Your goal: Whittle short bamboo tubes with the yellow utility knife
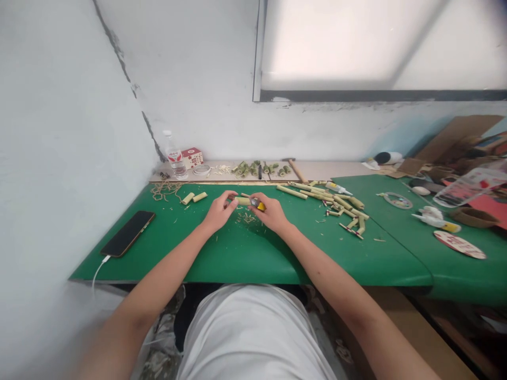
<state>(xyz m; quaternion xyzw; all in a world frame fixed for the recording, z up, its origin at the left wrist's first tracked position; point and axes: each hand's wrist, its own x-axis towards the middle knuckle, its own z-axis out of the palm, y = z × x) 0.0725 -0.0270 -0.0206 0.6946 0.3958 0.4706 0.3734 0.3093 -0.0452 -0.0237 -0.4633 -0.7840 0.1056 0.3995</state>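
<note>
My left hand is closed on one end of a short, pale green bamboo piece, held level just above the green tabletop. My right hand grips a small grey and yellow tool, which looks like a utility knife, against the piece's right end. Its blade is too small to make out. Thin bamboo shavings lie scattered beneath both hands. Two more short bamboo pieces rest left of my left hand.
Several longer bamboo sticks lie to the right. Behind are a hammer, cut green bamboo pieces and a water bottle. A phone with a white cable lies at left, near tangled twine.
</note>
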